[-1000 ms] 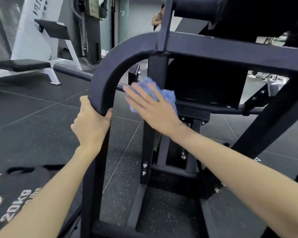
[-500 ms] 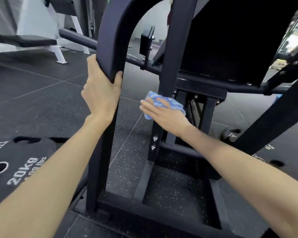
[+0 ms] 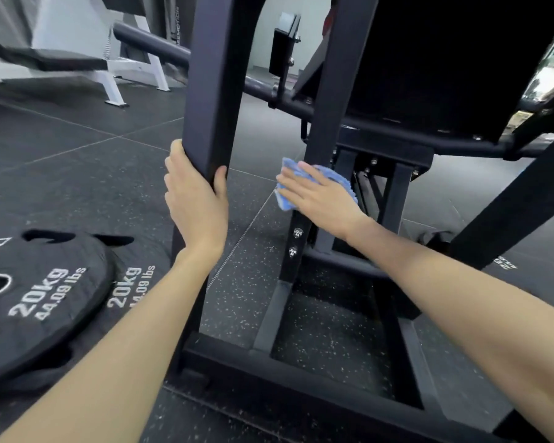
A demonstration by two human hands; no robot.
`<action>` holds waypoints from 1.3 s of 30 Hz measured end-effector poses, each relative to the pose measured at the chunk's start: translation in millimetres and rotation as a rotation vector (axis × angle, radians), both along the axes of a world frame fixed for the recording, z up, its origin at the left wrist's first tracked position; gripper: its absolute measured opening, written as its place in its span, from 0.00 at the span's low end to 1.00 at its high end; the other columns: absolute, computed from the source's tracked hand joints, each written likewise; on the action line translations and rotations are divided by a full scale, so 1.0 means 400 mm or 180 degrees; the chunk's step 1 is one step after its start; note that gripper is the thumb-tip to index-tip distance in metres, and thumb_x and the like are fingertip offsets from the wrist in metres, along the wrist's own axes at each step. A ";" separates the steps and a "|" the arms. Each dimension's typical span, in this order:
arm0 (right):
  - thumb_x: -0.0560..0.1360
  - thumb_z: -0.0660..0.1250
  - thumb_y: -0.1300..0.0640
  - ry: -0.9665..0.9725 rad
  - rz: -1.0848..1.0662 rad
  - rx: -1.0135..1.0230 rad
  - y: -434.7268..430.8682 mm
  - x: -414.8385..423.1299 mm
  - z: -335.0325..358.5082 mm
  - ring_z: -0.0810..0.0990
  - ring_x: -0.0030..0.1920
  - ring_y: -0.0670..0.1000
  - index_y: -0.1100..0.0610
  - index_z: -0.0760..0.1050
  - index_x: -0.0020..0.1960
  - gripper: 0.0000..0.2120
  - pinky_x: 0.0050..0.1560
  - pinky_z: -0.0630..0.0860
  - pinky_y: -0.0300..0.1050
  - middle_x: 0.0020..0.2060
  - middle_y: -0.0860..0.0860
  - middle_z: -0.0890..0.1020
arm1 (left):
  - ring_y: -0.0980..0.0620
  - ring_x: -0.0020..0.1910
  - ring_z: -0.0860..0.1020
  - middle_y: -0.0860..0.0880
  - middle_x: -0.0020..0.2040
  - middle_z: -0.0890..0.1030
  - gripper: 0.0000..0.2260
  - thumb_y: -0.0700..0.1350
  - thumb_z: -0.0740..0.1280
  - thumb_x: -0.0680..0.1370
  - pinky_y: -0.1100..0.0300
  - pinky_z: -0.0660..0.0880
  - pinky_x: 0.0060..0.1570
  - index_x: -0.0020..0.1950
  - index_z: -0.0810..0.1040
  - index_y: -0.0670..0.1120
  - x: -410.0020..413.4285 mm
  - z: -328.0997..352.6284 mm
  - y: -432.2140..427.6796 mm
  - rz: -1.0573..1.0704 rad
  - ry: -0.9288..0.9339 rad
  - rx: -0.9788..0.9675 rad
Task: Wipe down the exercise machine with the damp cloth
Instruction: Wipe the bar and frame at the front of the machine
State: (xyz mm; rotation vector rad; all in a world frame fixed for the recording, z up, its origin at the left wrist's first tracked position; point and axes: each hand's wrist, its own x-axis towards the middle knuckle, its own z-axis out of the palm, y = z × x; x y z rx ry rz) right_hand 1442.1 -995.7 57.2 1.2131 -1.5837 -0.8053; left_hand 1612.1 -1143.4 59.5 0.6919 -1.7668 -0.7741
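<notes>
The black steel exercise machine (image 3: 330,91) fills the middle and right of the view. My left hand (image 3: 195,199) grips its thick front post (image 3: 210,91), fingers and thumb wrapped round the edges. My right hand (image 3: 320,196) lies flat with straight fingers on the blue cloth (image 3: 285,199), pressing it against the inner upright post just above two bolts (image 3: 296,241). Most of the cloth is hidden under the hand; its edges stick out on the left and right.
Two black 20 kg weight plates (image 3: 36,302) lie on the rubber floor at the left. A white-framed bench (image 3: 109,68) stands at the back left. The machine's base bar (image 3: 269,372) crosses low in front. A dark pad (image 3: 445,59) overhangs at the upper right.
My right hand has slid the cloth down the inner post, from near the top arch to just above the bolts. My left hand has slid down the front post. The view has tilted downward.
</notes>
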 end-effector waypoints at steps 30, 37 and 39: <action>0.82 0.48 0.47 -0.5435 0.1128 -0.5177 -0.009 0.098 0.102 0.75 0.50 0.43 0.52 0.71 0.61 0.17 0.56 0.69 0.37 0.54 0.49 0.77 | 0.52 0.46 0.73 0.49 0.45 0.75 0.11 0.54 0.55 0.72 0.55 0.70 0.52 0.45 0.68 0.47 -0.230 0.388 0.112 -0.2306 0.0745 0.0832; 0.83 0.48 0.51 -0.5205 0.1911 -0.5612 -0.058 0.134 0.394 0.71 0.60 0.49 0.58 0.67 0.68 0.19 0.62 0.65 0.43 0.57 0.50 0.75 | 0.58 0.59 0.77 0.54 0.58 0.80 0.27 0.61 0.45 0.80 0.64 0.71 0.62 0.60 0.77 0.48 -0.247 0.456 0.147 -0.2998 0.0451 0.1432; 0.83 0.49 0.51 -0.5335 0.1726 -0.5483 -0.056 0.149 0.327 0.69 0.65 0.48 0.55 0.64 0.71 0.19 0.67 0.63 0.44 0.65 0.50 0.73 | 0.53 0.67 0.71 0.54 0.65 0.77 0.31 0.67 0.49 0.74 0.54 0.65 0.69 0.67 0.74 0.52 -0.240 0.469 0.140 -0.2665 0.0386 0.1584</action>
